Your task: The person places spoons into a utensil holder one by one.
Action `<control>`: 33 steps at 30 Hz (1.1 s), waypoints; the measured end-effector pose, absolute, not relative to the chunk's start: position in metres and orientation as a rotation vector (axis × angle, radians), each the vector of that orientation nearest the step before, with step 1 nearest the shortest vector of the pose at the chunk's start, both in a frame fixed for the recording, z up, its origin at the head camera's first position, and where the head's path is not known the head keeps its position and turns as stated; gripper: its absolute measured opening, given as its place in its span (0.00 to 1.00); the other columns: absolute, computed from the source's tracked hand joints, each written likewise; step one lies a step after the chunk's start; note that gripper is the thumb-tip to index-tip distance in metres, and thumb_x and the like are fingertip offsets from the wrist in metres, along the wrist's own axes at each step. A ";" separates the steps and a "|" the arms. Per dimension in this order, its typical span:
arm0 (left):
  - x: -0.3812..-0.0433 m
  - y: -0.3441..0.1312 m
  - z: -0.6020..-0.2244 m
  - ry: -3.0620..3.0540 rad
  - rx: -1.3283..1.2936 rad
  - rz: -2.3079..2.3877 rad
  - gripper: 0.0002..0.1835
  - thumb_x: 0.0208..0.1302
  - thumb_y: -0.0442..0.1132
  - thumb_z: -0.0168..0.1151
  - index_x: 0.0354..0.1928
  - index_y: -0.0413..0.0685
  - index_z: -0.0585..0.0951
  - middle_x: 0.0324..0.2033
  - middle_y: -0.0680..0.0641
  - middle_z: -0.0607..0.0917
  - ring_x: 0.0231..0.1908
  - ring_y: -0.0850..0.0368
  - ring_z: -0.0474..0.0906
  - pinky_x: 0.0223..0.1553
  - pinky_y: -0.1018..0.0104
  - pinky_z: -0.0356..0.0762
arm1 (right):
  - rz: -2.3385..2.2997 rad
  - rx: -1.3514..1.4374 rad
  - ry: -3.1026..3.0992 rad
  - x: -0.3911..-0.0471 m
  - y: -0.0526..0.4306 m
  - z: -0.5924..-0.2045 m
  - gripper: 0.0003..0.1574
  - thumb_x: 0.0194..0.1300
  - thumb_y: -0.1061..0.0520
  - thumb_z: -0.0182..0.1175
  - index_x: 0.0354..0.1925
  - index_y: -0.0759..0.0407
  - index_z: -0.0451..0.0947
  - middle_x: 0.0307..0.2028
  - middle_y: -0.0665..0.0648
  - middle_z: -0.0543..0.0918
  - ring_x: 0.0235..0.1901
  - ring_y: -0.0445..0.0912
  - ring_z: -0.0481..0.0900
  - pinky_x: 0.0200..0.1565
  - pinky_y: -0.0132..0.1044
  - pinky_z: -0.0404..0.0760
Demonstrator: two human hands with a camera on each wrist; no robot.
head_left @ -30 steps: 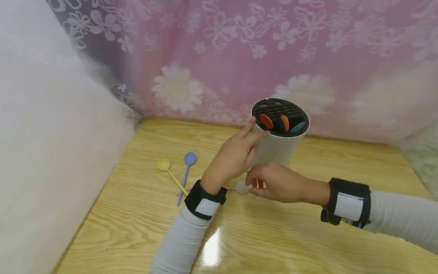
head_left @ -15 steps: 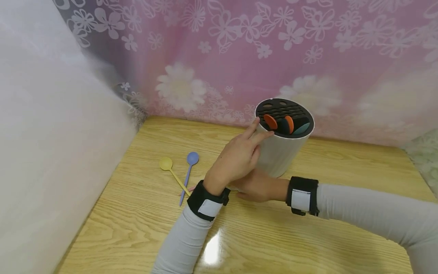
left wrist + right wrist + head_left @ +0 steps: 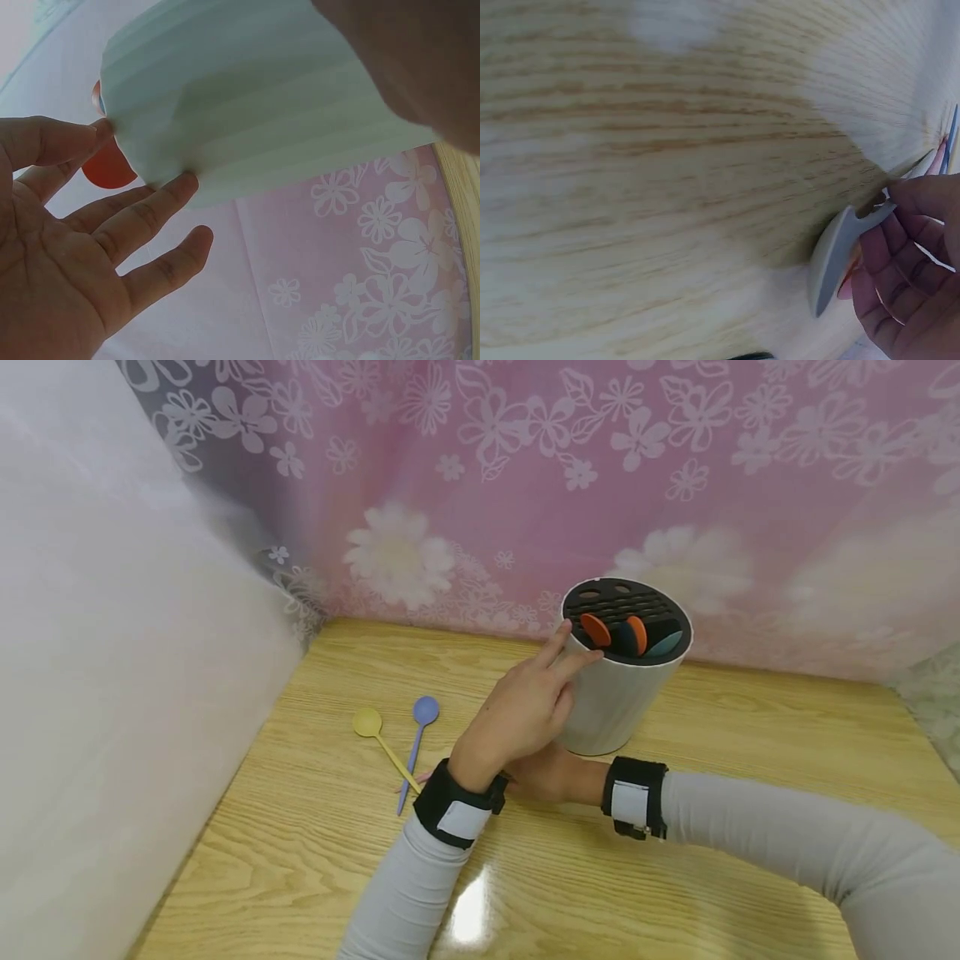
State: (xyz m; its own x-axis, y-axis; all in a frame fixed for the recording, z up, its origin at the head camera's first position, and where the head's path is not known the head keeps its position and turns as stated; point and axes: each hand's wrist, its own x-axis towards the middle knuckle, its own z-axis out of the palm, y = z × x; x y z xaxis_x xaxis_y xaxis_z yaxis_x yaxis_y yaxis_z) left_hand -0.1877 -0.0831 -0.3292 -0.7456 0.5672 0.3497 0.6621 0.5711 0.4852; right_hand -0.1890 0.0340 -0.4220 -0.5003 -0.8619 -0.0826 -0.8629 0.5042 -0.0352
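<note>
R fingers point(image 3: 928, 193) pinch spoon point(image 3: 829, 262) nr roomy tabletop point(image 3: 637, 885) — L fingers point(image 3: 580, 664) @ holder's point(image 3: 611, 706) rim.

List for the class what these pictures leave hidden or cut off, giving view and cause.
Right hand: fingers, head view, hidden behind the left hand.
White spoon: head view, hidden by the hands.
Pink utensil: head view, partly hidden by the left wristband.
Utensils in the container: lower parts, head view, hidden inside it.
Dark object: right wrist view, cut off by the bottom edge.
</note>
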 end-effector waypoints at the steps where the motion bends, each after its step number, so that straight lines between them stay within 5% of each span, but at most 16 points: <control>1: -0.188 -0.083 -0.329 -2.645 -1.041 -0.917 0.25 0.75 0.32 0.48 0.71 0.56 0.72 0.77 0.37 0.54 0.27 0.54 0.76 0.28 0.67 0.63 | -0.005 -1.522 2.656 -0.189 0.035 -0.423 0.15 0.64 0.57 0.64 0.49 0.60 0.78 0.47 0.55 0.83 0.48 0.47 0.77 0.53 0.41 0.74; 10: -0.188 -0.080 -0.331 -2.638 -1.033 -0.930 0.25 0.74 0.32 0.48 0.69 0.56 0.73 0.77 0.37 0.54 0.21 0.60 0.71 0.26 0.69 0.59 | -0.297 -1.672 2.684 -0.186 0.055 -0.432 0.03 0.68 0.62 0.61 0.39 0.58 0.75 0.35 0.52 0.79 0.39 0.45 0.78 0.43 0.38 0.77; 18: -0.187 -0.079 -0.331 -2.633 -1.006 -0.936 0.26 0.73 0.32 0.49 0.70 0.56 0.73 0.78 0.39 0.54 0.17 0.62 0.67 0.23 0.70 0.58 | -0.288 -1.457 2.597 -0.179 0.084 -0.398 0.15 0.60 0.69 0.64 0.25 0.53 0.72 0.22 0.45 0.68 0.23 0.38 0.64 0.27 0.29 0.64; 26: -0.187 -0.077 -0.331 -2.620 -1.020 -0.924 0.25 0.73 0.31 0.50 0.70 0.54 0.72 0.77 0.37 0.54 0.17 0.61 0.66 0.23 0.70 0.59 | -0.262 -1.244 2.599 -0.163 0.114 -0.367 0.11 0.63 0.69 0.62 0.38 0.56 0.74 0.23 0.44 0.73 0.22 0.36 0.67 0.25 0.29 0.68; 33: -0.187 -0.079 -0.331 -2.637 -1.007 -0.922 0.26 0.73 0.32 0.50 0.71 0.54 0.72 0.77 0.38 0.54 0.18 0.60 0.65 0.23 0.70 0.58 | -0.249 -1.348 2.631 -0.142 0.127 -0.343 0.14 0.61 0.70 0.64 0.38 0.52 0.76 0.28 0.45 0.73 0.22 0.35 0.66 0.25 0.28 0.70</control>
